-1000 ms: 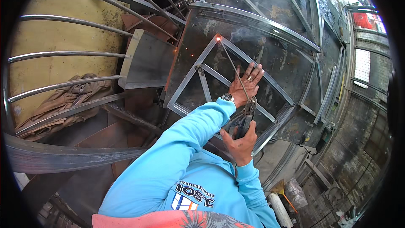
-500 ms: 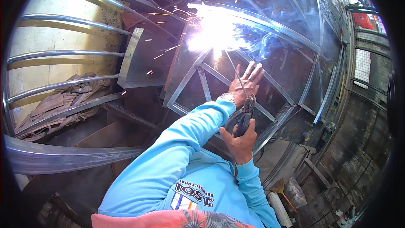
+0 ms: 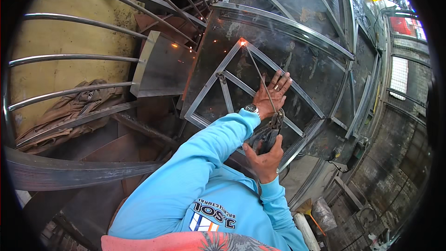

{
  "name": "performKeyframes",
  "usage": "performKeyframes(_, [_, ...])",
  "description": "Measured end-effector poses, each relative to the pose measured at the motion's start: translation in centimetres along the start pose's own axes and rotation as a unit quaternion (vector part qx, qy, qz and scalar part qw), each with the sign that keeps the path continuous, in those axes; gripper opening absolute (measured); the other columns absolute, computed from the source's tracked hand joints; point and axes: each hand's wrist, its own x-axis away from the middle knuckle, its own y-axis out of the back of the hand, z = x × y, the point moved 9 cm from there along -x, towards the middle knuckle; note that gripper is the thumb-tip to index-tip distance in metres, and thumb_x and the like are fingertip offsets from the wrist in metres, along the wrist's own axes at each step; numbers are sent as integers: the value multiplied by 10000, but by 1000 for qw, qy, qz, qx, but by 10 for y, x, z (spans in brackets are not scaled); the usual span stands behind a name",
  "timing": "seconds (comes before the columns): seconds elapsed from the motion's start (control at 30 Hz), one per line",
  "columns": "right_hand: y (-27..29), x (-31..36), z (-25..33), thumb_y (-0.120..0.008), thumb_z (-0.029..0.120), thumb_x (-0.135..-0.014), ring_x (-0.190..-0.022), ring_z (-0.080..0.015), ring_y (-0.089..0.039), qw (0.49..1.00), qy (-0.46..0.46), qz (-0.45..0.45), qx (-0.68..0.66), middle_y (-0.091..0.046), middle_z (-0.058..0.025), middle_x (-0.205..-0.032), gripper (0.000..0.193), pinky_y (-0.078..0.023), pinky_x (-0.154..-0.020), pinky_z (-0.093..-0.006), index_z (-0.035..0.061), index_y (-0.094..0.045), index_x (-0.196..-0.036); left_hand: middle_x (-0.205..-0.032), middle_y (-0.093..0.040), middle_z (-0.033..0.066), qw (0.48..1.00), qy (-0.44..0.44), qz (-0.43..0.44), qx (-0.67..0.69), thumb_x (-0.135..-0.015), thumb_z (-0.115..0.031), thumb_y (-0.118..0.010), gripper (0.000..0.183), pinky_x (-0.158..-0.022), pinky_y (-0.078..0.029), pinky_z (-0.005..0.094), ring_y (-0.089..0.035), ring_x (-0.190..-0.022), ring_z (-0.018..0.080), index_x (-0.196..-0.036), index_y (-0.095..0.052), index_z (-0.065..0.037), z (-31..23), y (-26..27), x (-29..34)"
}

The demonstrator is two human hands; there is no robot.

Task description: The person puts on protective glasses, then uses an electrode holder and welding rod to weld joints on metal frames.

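Note:
My right hand (image 3: 265, 161) is closed around a dark welding electrode holder (image 3: 266, 138). A thin welding rod (image 3: 260, 76) runs from its jaws to the top corner of a square-tube metal frame (image 3: 213, 80). At that corner, by the rod's tip, a small orange-red glow (image 3: 242, 42) shows; whether the tip touches is too small to tell. My left hand (image 3: 272, 95), with a watch (image 3: 251, 108) at its wrist, rests palm down over the frame's right-hand bar, fingers stretched out. The rod passes above this hand.
The frame lies on a dark metal worktop (image 3: 288, 51), with more bars beyond. Curved shiny rails (image 3: 74, 57) and a bent sheet-metal piece (image 3: 162, 67) stand at left. Brown cloth (image 3: 76, 111) lies among the rails. A broom (image 3: 306, 206) is at lower right.
The bright welding arc has gone out, leaving an orange glow at the corner. Flying sparks and smoke have thinned. Both hands have stayed nearly in place.

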Motion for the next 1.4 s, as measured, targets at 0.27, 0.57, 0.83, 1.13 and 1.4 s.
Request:
performKeyframes(0.27, [-5, -2, -1, -910, 251, -676, -597, -125, -630, 1000, -7, 14, 0, -637, -80, -731, 626, -506, -518, -274, -5, -453, -1020, -1678, -113, 14, 999, -12, -18, -26, -972, -369, -532, 697, -1176, -176, 654, -16, -1551, 258, -1584, -259, -177, 0, 3, 1])
performKeyframes(0.57, [-12, 0, -12, -928, 219, -678, -627, -99, -619, 997, -12, 21, -72, -639, -56, -789, 690, -536, -534, -248, -38, -431, -1082, -1674, -157, 43, 998, 0, 28, 47, -965, -283, -514, 664, -1188, -107, 668, -75, -1554, 275, -1572, -289, -135, -2, 7, -1])
performKeyframes(0.83, [19, 27, -10, -975, 330, -595, -604, -186, -685, 992, 87, -91, 32, -661, -66, -759, 935, -540, -516, -301, -134, -433, -1198, -1677, -145, 32, 999, -4, 8, 51, -975, -302, -504, 648, -1170, -146, 679, -75, -1549, 286, -1569, -301, -141, 0, 10, -3])
performKeyframes(1.13, [73, 107, -55, -960, 360, -611, -582, -112, -604, 978, -26, -197, -64, -627, -41, -769, 991, -496, -529, -270, -130, -431, -1292, -1671, -171, 47, 1000, -10, 14, -3, -943, -359, -553, 718, -1168, -142, 683, -122, -1543, 298, -1578, -274, -173, -7, 0, -1])
performKeyframes(1.4, [125, 225, -78, -944, 456, -605, -630, -229, -637, 918, -105, -378, 58, -637, -62, -825, 833, -519, -563, -361, -10, -505, -1138, -1617, -298, 165, 993, -87, -62, -54, -922, -335, -618, 699, -1178, -186, 543, -224, -1504, 363, -1524, -383, -68, -1, 11, -6])
